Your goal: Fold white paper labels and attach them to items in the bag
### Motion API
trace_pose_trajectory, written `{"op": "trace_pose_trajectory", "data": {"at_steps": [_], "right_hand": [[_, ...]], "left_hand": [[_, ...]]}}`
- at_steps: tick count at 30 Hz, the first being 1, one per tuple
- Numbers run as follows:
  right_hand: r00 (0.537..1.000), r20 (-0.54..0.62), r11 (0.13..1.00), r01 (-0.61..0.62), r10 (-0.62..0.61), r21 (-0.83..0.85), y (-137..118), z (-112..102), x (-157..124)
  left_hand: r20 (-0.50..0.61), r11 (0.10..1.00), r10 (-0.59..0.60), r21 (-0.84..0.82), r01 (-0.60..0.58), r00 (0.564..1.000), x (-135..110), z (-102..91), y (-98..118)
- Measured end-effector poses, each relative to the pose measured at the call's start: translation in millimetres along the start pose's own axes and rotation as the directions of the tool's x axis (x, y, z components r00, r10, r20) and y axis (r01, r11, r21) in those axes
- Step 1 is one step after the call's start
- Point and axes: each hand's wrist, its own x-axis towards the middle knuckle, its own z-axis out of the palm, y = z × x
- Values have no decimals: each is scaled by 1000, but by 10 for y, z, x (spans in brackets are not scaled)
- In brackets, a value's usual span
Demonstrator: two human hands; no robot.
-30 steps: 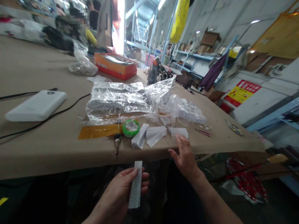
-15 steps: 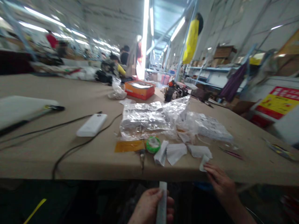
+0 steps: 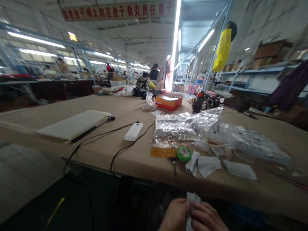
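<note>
At the lower edge of the view my left hand (image 3: 175, 212) and my right hand (image 3: 207, 215) are together in front of the table edge. My left hand is closed on a narrow whitish strip (image 3: 189, 222). The fingers of my right hand press a small white slip (image 3: 193, 197) against the top of that strip. Where the two pieces meet is mostly hidden by the fingers. On the table beyond lie white paper slips in small stacks, one in the middle (image 3: 209, 166) and one on the right (image 3: 240, 170).
A green tape roll (image 3: 184, 154) sits beside an amber sheet (image 3: 163, 152) and a metal-tipped tool (image 3: 174, 167). Clear plastic packets (image 3: 178, 130) lie behind. Leftward are a white device (image 3: 134, 132), black cables and a white board (image 3: 75, 124). An orange box (image 3: 168, 102) stands farther back.
My right hand has left the right-hand slip stack, bringing a small slip over to the strip in my left hand. The view has turned left.
</note>
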Motion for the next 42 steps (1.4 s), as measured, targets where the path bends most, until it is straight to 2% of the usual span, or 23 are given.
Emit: {"op": "trace_pose_trajectory", "data": {"at_steps": [2,4,6,11,16,22,26,30,36,40,42], "right_hand": [[988,140,996,-74,66,48,-130,-83,75],[968,213,986,-149,130,79,-194,-174,115],[959,244,980,-171,142,104,-212,-223,119],[951,286,979,-162,122,122,-216,-230,83],[947,313,984,-116,70,133,-160,-217,73],[914,404,981,-110,36,161,-83,-265,125],[908,418,976,-121,35,180,-62,-301,163],[901,431,971,-143,48,191,-54,-311,188],[884,463,961,-179,64,209,-66,-306,210],[912,402,936,-209,82,282,-78,-315,190],[929,328,901,-284,173,329,-78,-317,163]], "left_hand": [[-3,997,-55,-59,55,998,-106,42,6],[-23,987,-83,-141,79,996,-169,68,11],[6,976,-128,-177,127,992,-190,80,27],[-13,962,-165,-224,158,986,-212,105,73],[-49,952,-162,-272,143,986,-193,126,79],[-47,940,-182,-301,159,982,-171,141,102],[-41,939,-186,-302,165,982,-180,159,107],[35,935,-197,-295,198,980,-182,159,115],[81,929,-220,-286,234,972,-185,109,98],[80,921,-260,-280,272,962,-185,68,87],[78,930,-272,-236,283,959,-190,53,95]]}}
